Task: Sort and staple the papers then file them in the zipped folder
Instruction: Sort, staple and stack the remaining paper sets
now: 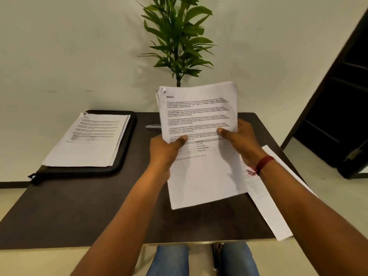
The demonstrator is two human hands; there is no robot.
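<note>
I hold a sheaf of printed papers upright above the table's middle. My left hand grips its lower left edge, thumb on the front. My right hand grips the lower right edge the same way. Under the held sheaf, a printed sheet lies flat on the table. A black zipped folder lies at the back left with a paper stack on top of it. A grey stapler shows partly behind the held papers.
The dark table has its front edge close to my knees. More paper lies along the table's right edge and overhangs the front corner. A potted plant stands behind the table against the wall. A dark doorway is at right.
</note>
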